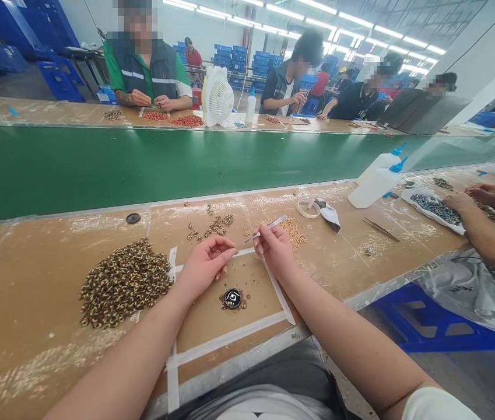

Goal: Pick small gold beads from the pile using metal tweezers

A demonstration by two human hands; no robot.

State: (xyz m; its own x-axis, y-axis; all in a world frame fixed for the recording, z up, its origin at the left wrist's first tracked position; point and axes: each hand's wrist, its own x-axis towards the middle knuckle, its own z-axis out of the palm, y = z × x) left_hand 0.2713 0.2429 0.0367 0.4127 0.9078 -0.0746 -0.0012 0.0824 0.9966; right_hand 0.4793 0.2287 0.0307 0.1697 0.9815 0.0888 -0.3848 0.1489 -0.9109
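Brown factory workbench (32, 233), facing a long green strip (164, 163). Right hand (273, 242) grips slim metal tweezers (279, 222); left hand (212, 256), near it, has thumb and fingertips drawn close, though whether they pinch anything cannot be told. Nearer the body, a small round black dish (232, 298) sits within a white tape outline (234, 337), right of heaped brown-and-cream pieces (127, 283).

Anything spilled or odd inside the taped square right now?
Yes: irregular brown blotches surround the small black disc within the white tape. They look like a spill or stain against the plainer tabletop; I can't tell whether they're wet.
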